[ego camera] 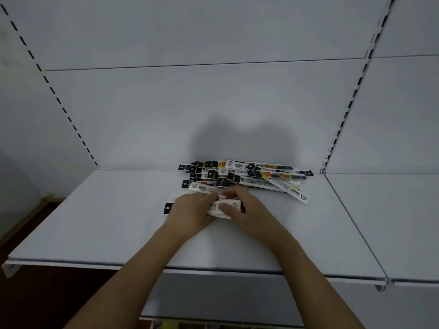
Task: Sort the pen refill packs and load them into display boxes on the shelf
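Note:
A loose pile of long, narrow pen refill packs (247, 178), white with black ends and yellow-orange labels, lies at the back of the white shelf (118, 222). In front of the pile, both hands hold a small bundle of refill packs (215, 206) lying crosswise. My left hand (190, 211) grips the bundle's left part, and a black pack end sticks out past it at the left. My right hand (240, 206) grips the right part, thumb pressed on top. No display box is in view.
The shelf's white back panel (213, 110) rises behind the pile, with slotted uprights at left and right. A neighbouring shelf (392, 222) adjoins on the right. A lower shelf (213, 300) shows below the front edge. Brown floor lies at the lower left.

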The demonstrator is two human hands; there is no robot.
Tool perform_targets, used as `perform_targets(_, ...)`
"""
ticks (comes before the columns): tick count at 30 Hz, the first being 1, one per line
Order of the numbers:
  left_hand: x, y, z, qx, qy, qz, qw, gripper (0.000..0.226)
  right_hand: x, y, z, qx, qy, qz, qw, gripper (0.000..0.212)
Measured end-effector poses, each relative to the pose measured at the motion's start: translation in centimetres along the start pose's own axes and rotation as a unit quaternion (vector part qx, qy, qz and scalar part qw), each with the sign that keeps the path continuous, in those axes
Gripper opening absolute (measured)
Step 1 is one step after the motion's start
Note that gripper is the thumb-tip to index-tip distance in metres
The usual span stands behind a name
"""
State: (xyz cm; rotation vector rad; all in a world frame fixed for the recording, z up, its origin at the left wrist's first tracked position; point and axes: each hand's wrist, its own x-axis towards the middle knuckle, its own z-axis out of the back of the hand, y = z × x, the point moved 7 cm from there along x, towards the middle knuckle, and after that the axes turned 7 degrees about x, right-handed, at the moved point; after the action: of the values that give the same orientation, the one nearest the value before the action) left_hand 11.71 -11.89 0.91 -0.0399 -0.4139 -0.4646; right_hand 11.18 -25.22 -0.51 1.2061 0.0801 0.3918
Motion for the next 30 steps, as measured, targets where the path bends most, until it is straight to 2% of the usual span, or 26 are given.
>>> perform_targets(2, -0.1, 0.1, -0.4, 0.013, 0.047, 0.025, 0.998, 0.031, -0.9, -0.2, 1.6, 0.022, -0.055, -0.028, 0.998, 0.025)
perform_targets(5, -0.7, -0.4, 0.4, 0.001, 0.047, 0.019, 0.999, 0.029, -4.0, -0.3, 3.9, -0.007, -0.153, -0.059, 0.986, 0.02)
perform_targets(10, -1.5, -2.5, 1.3, -0.047, 0.099, -0.012, 0.994, 0.022, -11.8, 1.5, 5.1, -0.051, -0.233, -0.12, 0.964, 0.017)
perform_targets(13, -2.5, -4.6, 1.9, -0.104, 0.113, -0.033, 0.988, 0.026, -17.2, 2.9, 5.0, -0.095, -0.299, -0.15, 0.938, 0.017)
perform_targets(16, -4.3, -7.3, 2.9, -0.148, 0.107, -0.058, 0.981, 0.026, -22.1, 3.6, 4.2, -0.14, -0.318, -0.187, 0.919, 0.022)
perform_targets(19, -5.8, -10.4, 4.2, -0.241, 0.125, -0.075, 0.96, 0.009, -26.1, 4.1, 4.5, -0.166, -0.328, -0.23, 0.901, 0.025)
perform_targets(23, -7.5, -16.1, 4.8, -0.368, 0.138, -0.066, 0.917, 0.018, -32.1, 3.5, 6.3, -0.17, -0.349, -0.271, 0.881, 0.028)
perform_targets(30, -9.9, -32.1, 5.1, -0.467, 0.204, -0.094, 0.855, 0.014, -46.1, 2.0, 12.3, -0.181, -0.347, -0.353, 0.85, 0.031)
